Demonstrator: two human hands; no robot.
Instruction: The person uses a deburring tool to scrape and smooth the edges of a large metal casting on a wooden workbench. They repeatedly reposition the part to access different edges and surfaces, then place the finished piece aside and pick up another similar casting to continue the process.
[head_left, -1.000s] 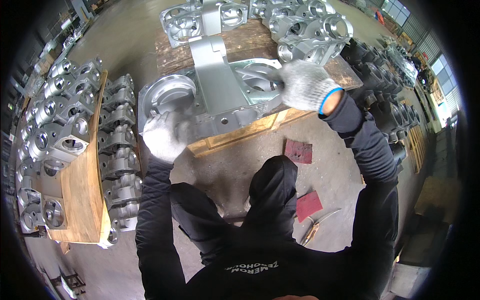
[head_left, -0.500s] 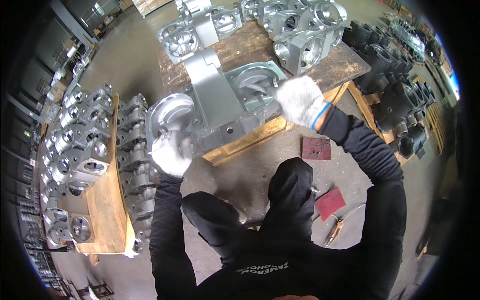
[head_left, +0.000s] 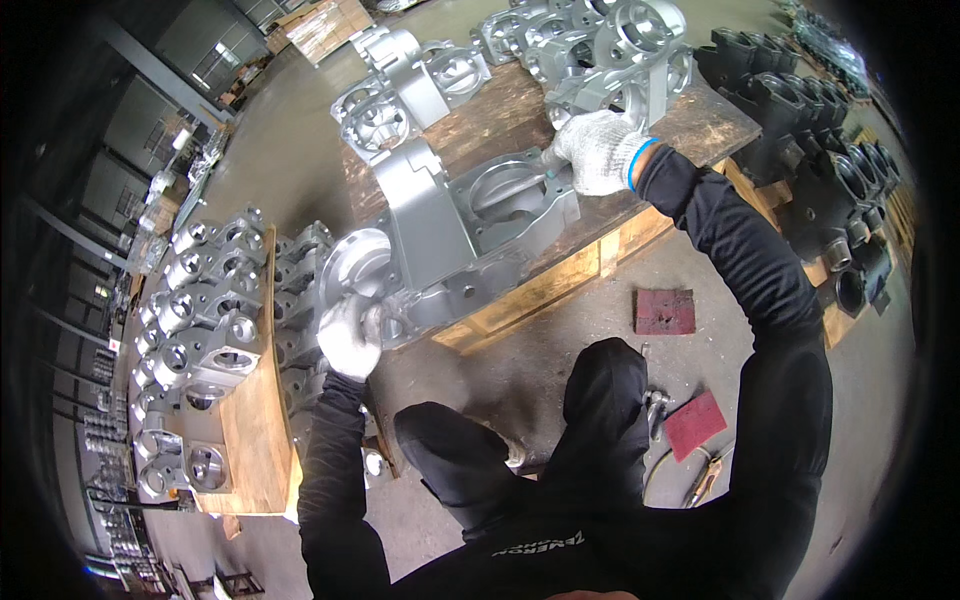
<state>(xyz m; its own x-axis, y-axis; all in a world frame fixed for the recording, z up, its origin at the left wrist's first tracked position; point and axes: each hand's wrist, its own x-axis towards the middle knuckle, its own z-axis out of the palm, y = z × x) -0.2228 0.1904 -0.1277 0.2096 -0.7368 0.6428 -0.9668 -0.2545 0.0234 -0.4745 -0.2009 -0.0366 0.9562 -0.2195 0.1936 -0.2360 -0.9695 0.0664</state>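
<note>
A large silver-grey metal casting (head_left: pixel 430 215) lies on the wooden table before me, with a raised block in its middle and a round opening on either side. My left hand (head_left: pixel 350 338), in a white knit glove, is closed on the casting's near left edge, beside the left opening. My right hand (head_left: pixel 603 152), gloved the same way, is closed at the casting's far right corner. Something slim and grey runs from its fingers toward the right opening; its kind cannot be made out.
More silver castings (head_left: pixel 620 65) stand at the table's far side (head_left: pixel 725 120). At left, a wooden pallet board (head_left: pixel 255 440) bears several grey castings. Dark castings (head_left: pixel 840 200) stand at right. Red pads (head_left: pixel 695 425) and an orange-handled tool with a hose (head_left: pixel 706 480) lie on the floor.
The view has shifted, so the surroundings sit further right and lower. My right hand has moved away from me over the casting toward its far right corner. My left hand stays at the near left edge.
</note>
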